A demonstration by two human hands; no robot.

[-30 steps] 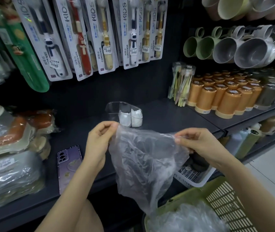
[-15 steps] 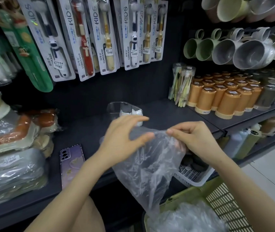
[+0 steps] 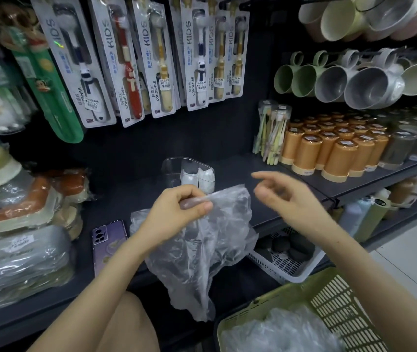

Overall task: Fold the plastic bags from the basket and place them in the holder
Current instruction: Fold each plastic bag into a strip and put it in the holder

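Pinching plastic bag [image 3: 202,240] top edge in left hand [image 3: 177,212]; right hand [image 3: 286,199] open, empty. Next: match corners squarely, crease over shelf [image 3: 266,174] front edge.

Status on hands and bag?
Left hand pinching crumpled clear plastic bag. Right hand open, off bag. Clear holder behind, path unobstructed.

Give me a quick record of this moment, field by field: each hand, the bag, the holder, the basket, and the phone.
left hand: pinching the top edge of the plastic bag
right hand: open, off the bag
bag: clear, crumpled, hanging down unfolded
holder: clear, on the dark shelf behind the hands, white folded bags in its right side
basket: green, lower right, more bags inside
phone: purple, flat on the shelf
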